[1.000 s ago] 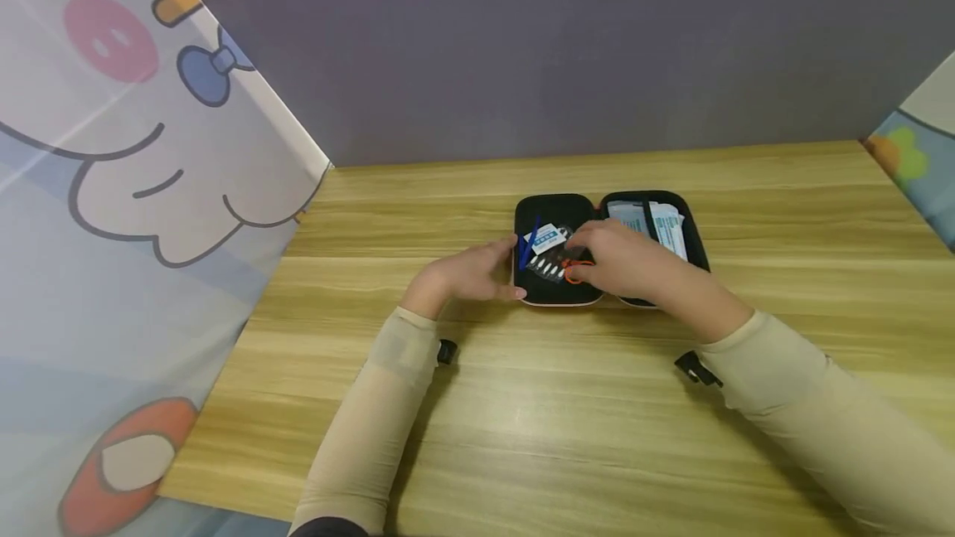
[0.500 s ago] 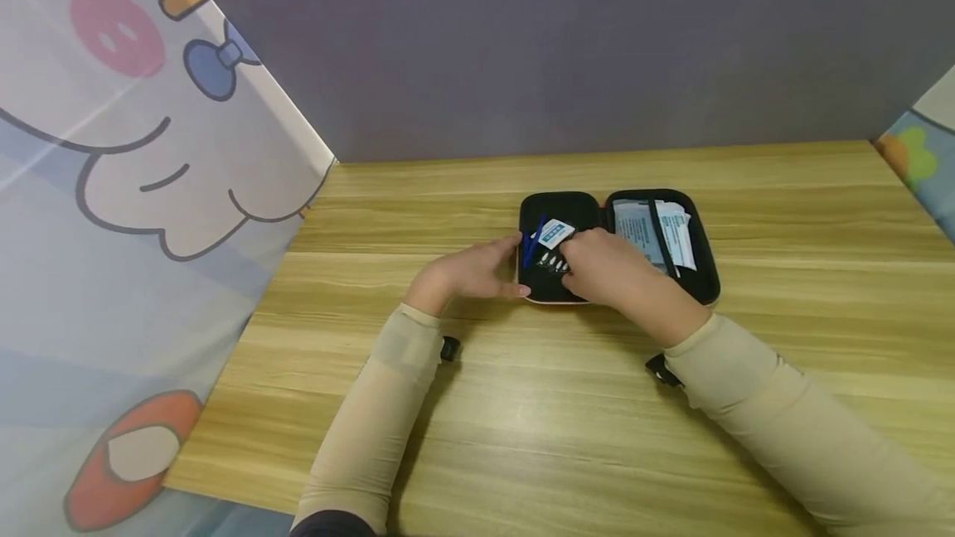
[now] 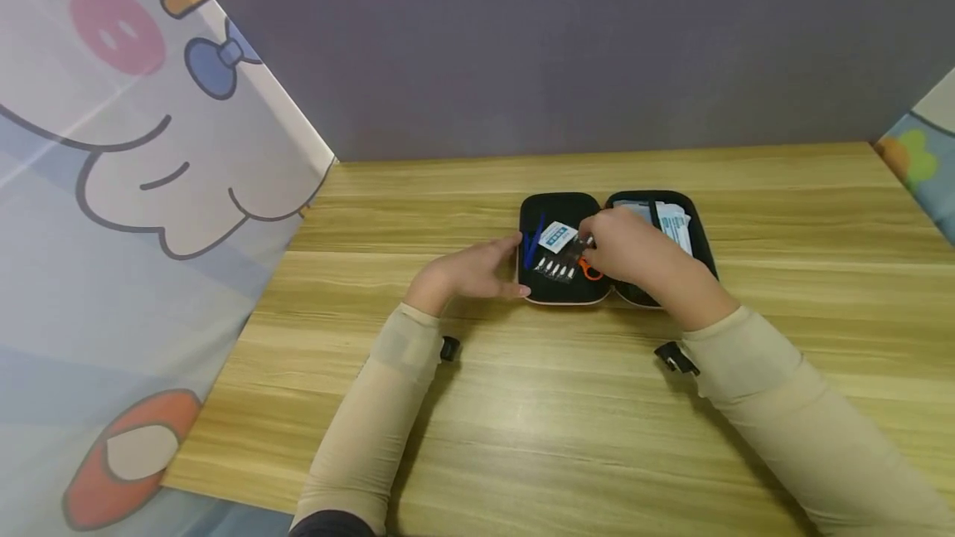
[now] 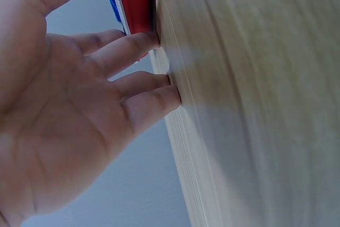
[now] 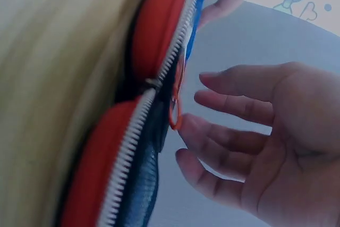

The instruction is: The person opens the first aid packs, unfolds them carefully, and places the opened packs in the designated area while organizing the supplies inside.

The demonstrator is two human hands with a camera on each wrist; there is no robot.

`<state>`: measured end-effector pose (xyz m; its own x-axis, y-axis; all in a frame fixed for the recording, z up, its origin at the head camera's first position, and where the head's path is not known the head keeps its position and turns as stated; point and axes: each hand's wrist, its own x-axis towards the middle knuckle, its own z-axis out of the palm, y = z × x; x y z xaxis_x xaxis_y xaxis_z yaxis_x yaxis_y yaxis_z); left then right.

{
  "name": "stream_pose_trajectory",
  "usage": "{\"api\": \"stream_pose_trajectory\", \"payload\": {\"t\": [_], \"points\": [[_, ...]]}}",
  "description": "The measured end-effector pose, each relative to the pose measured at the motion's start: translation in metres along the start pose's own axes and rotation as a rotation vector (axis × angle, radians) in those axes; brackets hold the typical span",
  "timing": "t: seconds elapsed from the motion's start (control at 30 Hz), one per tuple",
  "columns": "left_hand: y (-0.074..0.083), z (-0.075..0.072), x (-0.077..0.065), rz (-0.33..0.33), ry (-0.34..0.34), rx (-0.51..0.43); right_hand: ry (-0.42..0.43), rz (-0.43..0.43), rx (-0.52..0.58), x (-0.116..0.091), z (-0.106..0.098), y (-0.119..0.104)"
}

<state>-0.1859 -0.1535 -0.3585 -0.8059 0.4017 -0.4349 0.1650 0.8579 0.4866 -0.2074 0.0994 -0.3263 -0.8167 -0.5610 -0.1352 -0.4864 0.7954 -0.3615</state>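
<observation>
A small zippered case (image 3: 559,205), black inside with a red shell (image 5: 156,35), lies unfolded on the table. Its left half holds blue tweezers (image 3: 535,240), a white packet with blue print (image 3: 557,237), a clear strip of small white pieces (image 3: 555,269) and orange-handled scissors (image 3: 589,271). My left hand (image 3: 477,270) touches the left side of the case, fingers extended and, in the left wrist view, several fingertips down on the wood. Over the middle of the case is my right hand (image 3: 627,249). Its fingers are loosely bent and apart, close to the orange handle (image 5: 175,112), holding nothing.
Paper packets (image 3: 675,226) sit behind a black strap in the right half of the case, partly covered by my right hand. A grey wall (image 3: 567,48) rises behind the wooden table (image 3: 507,429). A cartoon-printed panel (image 3: 149,214) borders the left.
My right hand reached left into the case over the scissors and clear strip, then drew back right, uncovering them. The clear strip now lies more level. My left hand stays at the case edge.
</observation>
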Motion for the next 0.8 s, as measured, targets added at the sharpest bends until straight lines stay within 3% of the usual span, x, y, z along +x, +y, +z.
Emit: {"api": "stream_pose_trajectory", "payload": {"t": [0.1, 0.27, 0.43, 0.63, 0.8], "points": [[0.0, 0.0, 0.001, 0.002, 0.004, 0.003, -0.021, 0.006, -0.008, -0.001, 0.005, 0.003], [0.001, 0.0, 0.002, 0.004, 0.012, 0.009, -0.013, 0.018, -0.129, 0.001, 0.015, -0.001], [0.001, 0.0, 0.002, 0.002, -0.007, 0.02, -0.06, 0.011, -0.2, 0.005, 0.021, -0.011], [0.002, -0.001, 0.001, -0.004, -0.007, 0.014, -0.119, -0.061, -0.301, 0.009, 0.027, -0.021], [0.001, -0.001, 0.0, -0.019, -0.011, 0.007, -0.072, -0.155, -0.364, 0.016, 0.026, -0.027]]}}
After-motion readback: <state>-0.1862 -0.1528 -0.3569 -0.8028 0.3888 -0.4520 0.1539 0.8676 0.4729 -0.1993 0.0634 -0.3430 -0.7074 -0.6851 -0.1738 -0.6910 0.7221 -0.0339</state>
